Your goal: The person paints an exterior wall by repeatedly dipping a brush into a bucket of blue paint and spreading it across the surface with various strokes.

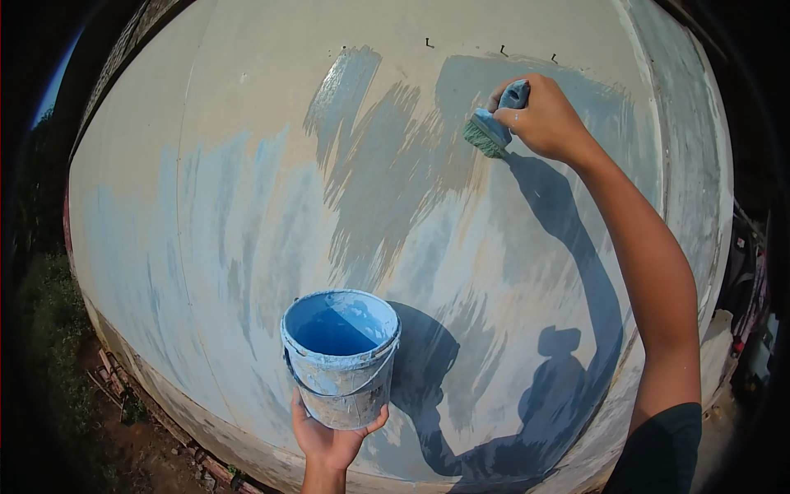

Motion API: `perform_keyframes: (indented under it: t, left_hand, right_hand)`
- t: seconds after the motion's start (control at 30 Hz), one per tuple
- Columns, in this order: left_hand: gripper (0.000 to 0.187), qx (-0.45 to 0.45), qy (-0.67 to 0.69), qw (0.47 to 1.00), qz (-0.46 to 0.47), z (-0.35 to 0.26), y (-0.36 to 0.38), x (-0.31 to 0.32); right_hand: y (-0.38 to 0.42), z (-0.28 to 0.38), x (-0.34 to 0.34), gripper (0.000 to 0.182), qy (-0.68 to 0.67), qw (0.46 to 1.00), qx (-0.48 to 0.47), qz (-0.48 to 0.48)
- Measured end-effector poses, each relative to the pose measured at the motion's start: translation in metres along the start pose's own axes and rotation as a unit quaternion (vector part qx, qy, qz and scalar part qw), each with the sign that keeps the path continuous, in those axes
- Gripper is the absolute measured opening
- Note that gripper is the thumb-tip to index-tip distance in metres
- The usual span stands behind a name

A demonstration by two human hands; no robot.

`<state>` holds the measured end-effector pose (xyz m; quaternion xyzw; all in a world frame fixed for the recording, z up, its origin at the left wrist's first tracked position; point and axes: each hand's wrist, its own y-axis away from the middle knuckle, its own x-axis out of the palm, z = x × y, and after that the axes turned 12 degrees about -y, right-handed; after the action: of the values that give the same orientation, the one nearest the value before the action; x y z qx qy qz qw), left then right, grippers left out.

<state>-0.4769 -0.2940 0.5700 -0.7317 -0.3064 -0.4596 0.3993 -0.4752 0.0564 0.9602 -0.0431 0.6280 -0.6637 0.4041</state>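
My right hand (543, 115) is closed around the blue handle of a wide paintbrush (490, 132), up at the upper right of the wall. The brush's greenish bristles point down and left, at or very near the wall; exact contact is hard to tell. Below and to the left, my left hand (333, 436) supports a paint bucket (341, 387) from underneath, fingers wrapped round its base. Blue paint coats the bucket's inside, and drips cover its outer wall and wire handle. Grey-blue strokes spread over the beige wall (271, 66), and one at the top glistens wet.
Several small metal hooks (504, 51) stick out of the wall near the top. A wall corner (691, 123) runs down the right side. At lower left are grass (53, 329) and bricks (218, 471) along the wall's foot. Dark cloth items (745, 272) hang at far right.
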Motion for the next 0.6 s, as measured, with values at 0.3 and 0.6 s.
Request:
perform_keyframes:
  t: [0.3, 0.6]
  left_hand:
    - [0.087, 0.019, -0.005, 1.000, -0.023, 0.002, 0.003, 0.004]
    - [0.087, 0.020, -0.032, 0.999, 0.004, -0.004, 0.004, 0.006]
  right_hand:
    - [0.092, -0.016, 0.091, 0.004, 0.297, 0.900, -0.284, 0.145]
    - [0.023, -0.002, 0.056, 0.019, 0.024, 0.984, -0.174, 0.004]
